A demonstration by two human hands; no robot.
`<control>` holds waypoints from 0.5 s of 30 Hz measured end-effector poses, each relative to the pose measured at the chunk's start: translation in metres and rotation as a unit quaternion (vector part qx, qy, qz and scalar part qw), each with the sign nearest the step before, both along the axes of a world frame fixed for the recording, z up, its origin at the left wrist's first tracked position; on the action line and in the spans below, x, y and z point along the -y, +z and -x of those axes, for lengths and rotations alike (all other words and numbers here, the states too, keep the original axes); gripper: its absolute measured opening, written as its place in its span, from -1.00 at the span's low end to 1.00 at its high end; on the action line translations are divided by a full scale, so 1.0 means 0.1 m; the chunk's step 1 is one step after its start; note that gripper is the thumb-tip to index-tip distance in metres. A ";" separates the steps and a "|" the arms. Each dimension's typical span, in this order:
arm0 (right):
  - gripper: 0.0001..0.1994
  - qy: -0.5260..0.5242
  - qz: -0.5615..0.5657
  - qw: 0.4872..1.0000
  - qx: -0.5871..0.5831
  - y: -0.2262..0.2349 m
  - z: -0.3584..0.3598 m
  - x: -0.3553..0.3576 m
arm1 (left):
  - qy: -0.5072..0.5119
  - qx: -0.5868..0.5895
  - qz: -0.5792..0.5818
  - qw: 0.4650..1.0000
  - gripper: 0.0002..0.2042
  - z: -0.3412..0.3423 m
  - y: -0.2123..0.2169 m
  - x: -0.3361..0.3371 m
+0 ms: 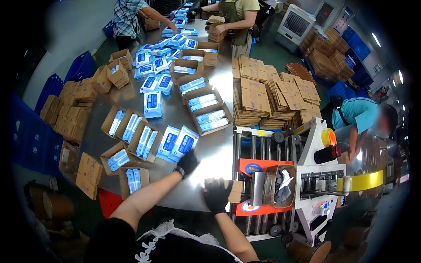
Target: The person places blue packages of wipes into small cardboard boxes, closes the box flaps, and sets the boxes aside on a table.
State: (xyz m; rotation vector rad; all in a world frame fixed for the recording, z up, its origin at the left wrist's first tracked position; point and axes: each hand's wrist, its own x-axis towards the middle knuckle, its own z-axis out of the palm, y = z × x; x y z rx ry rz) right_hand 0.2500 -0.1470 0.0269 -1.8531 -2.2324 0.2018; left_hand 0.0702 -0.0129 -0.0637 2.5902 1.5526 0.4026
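Observation:
My left hand (187,164), in a black glove, is at the near right corner of a blue-and-white pack of wipes (184,143). Its fingers seem closed on that edge, though their tips are hard to make out. A second pack (168,143) lies against it on the left. To the right, my right hand (217,195), also black-gloved, has its fingers spread beside a small cardboard piece (235,191) at the table's edge. Around the packs stand open cartons with upright packs inside, such as the carton (151,151) on the left and the carton (224,125) beyond.
A heap of wipes packs (153,65) covers the metal table's (175,193) far part. On the right are a roller conveyor and carton sealer (318,149) with yellow tape, and flattened cartons (254,96) behind. Two people stand at the far end; another bends at the right.

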 end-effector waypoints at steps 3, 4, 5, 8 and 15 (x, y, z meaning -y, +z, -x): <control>-0.56 -0.027 -0.010 0.999 0.026 0.07 -0.42 -0.07 | 0.210 0.091 0.129 0.965 -0.69 -0.54 1.38 -0.73; -0.58 0.017 -0.025 0.999 0.041 0.07 -0.45 -0.07 | 0.233 0.053 0.134 0.962 -0.72 -0.45 1.17 -0.96; -0.58 0.021 -0.022 0.999 0.045 0.04 -0.51 -0.08 | 0.251 0.017 0.142 0.957 -0.74 -0.40 0.90 -1.13; -0.63 -0.005 -0.047 0.998 0.049 -0.02 -0.74 -0.06 | 0.188 0.047 0.121 0.974 -0.77 -0.51 0.83 -0.98; -0.41 -0.066 -0.070 0.955 -0.280 0.17 -0.71 -0.20 | 0.035 -0.002 0.153 0.988 -0.67 0.01 0.93 0.47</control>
